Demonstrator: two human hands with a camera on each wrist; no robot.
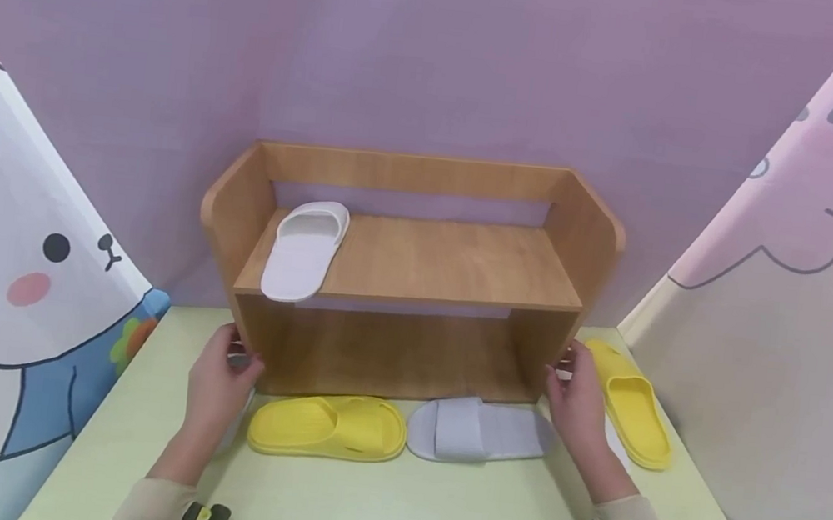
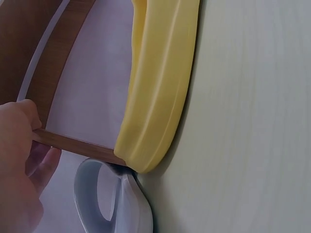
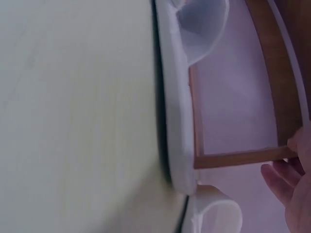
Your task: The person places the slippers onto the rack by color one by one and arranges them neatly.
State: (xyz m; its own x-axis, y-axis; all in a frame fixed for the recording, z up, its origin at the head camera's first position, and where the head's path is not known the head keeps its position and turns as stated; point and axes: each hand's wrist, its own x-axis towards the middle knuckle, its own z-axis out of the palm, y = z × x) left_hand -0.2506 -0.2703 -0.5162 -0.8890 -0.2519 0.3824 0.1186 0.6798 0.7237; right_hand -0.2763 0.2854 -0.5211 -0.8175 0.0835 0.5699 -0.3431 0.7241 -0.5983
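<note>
Both hands hold a small two-tier wooden rack (image 1: 447,259) by its side panels. My left hand (image 1: 220,379) pinches the lower left panel between thumb and fingers, as the left wrist view also shows. On the other side my right hand (image 1: 579,401) grips the lower right panel (image 3: 243,158) the same way. A white slipper (image 1: 301,261) lies on the upper board at its left end. In front of the rack, a yellow slipper (image 1: 328,427) and a pale grey slipper (image 1: 479,432) lie sideways, end to end.
Outside the right panel lies another yellow slipper (image 1: 635,411), with a white slipper (image 3: 216,213) beside it mostly hidden by my arm. A grey slipper (image 2: 114,199) sits outside the left panel, behind my left hand. Purple cloth (image 1: 436,61) hangs behind the pale table (image 1: 385,508).
</note>
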